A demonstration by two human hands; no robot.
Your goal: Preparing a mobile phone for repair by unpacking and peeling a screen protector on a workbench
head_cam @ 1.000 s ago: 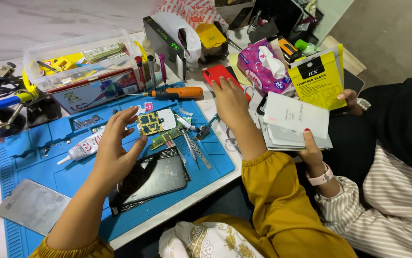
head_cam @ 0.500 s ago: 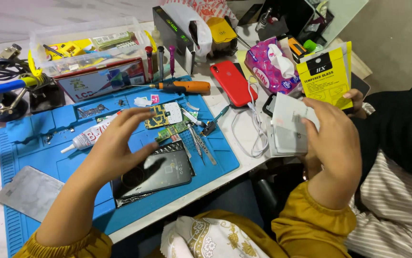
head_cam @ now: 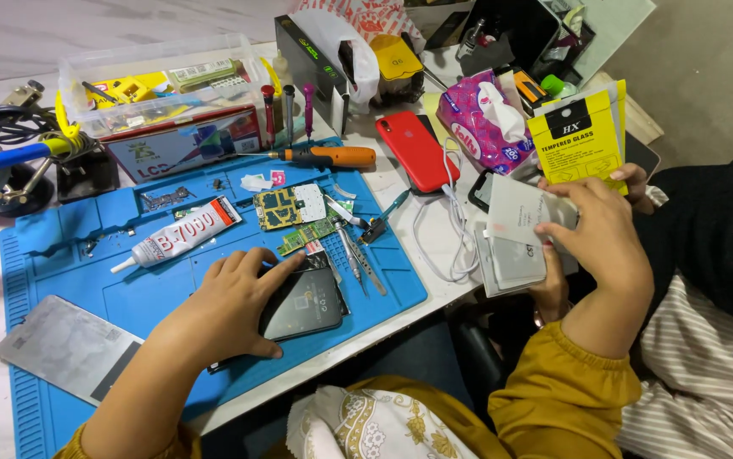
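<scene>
Fingers of your left hand (head_cam: 230, 302) are spreading flat over the dark phone (head_cam: 302, 304), which is lying face up on the blue mat (head_cam: 154, 289) at about six o'clock of the small circuit boards (head_cam: 290, 208). That hand is pressing down on the phone's left edge, thumb at the bottom corner, not curled around it. Your right hand (head_cam: 596, 234) is hovering off the tabletop (head_cam: 434, 289) edge at three o'clock from the phone, well apart from it, with fingertips pinching the top of a thin white sheet (head_cam: 515, 212) above a stack of pale flat packets (head_cam: 511, 263). Another person's hand (head_cam: 630, 180), just at one o'clock of yours, is holding a yellow packet (head_cam: 577, 140). Tweezers (head_cam: 353, 259) are lying just at two o'clock of the phone, a glue tube (head_cam: 181, 236) at eleven o'clock, a red phone (head_cam: 416, 151) farther toward one o'clock, and an orange-handled screwdriver (head_cam: 328, 156) beyond the boards.
</scene>
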